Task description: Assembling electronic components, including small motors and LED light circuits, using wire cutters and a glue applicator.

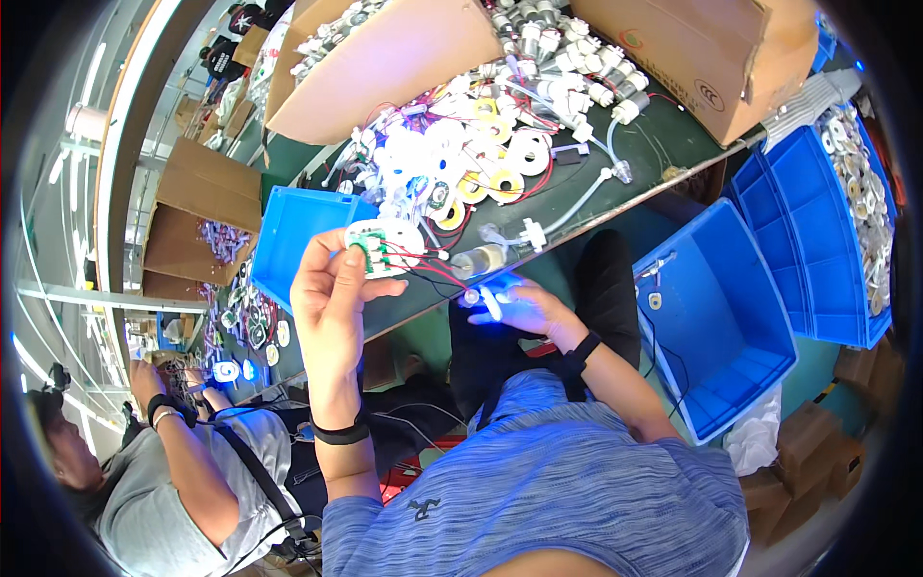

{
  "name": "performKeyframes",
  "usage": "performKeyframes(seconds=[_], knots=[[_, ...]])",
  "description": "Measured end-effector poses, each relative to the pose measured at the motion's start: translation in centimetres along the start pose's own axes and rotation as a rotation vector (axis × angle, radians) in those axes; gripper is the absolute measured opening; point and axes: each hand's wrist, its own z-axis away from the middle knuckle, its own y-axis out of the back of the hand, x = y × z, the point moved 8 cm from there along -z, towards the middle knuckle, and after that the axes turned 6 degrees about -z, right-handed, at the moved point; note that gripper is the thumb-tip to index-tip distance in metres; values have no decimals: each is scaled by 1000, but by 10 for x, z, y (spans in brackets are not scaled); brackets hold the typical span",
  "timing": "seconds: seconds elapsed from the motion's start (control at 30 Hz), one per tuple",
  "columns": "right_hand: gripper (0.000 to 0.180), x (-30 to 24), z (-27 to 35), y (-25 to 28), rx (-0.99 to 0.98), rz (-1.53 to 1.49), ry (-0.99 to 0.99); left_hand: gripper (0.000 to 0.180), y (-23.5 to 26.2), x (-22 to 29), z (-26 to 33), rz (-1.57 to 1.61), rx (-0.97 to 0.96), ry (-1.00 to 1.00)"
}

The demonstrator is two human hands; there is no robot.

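My left hand [332,288] is raised in front of me, fingers curled and thumb pressed in, gripping the round white plastic housing with a green circuit board [383,248] by its lower left edge, so the board faces me. Thin red and black wires [437,272] run from the board toward four o'clock, down to my right hand [524,306], which sits low near my lap at about three o'clock from the left. The right hand is loosely closed, its fingertips pinching a small white tube-shaped part [490,302] that is washed in blue light; how tightly it is held I cannot tell. At twelve o'clock from the housing, a heap of white round parts with yellow rings and tangled wires [471,154] lies on the dark green worktable [663,135]. A small blue plastic bin [293,231] stands just beside my left hand at ten o'clock. A large blue plastic crate [711,337] sits at three o'clock from my right hand, well apart. At seven o'clock, a co-worker in a grey shirt [154,500] handles parts at the same table.
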Motion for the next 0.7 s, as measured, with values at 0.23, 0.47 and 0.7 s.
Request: performKeyframes(seconds=[0.23,0.47,0.7], knots=[[43,-9,42,-44,297,232,-48,18,14,-27,-4,57,76,10],[33,-43,81,-73,605,338,255,17,17,-50,2,58,126,41],[31,-52,82,-74,609,288,356,17,11,-50,0,88,120,30]])
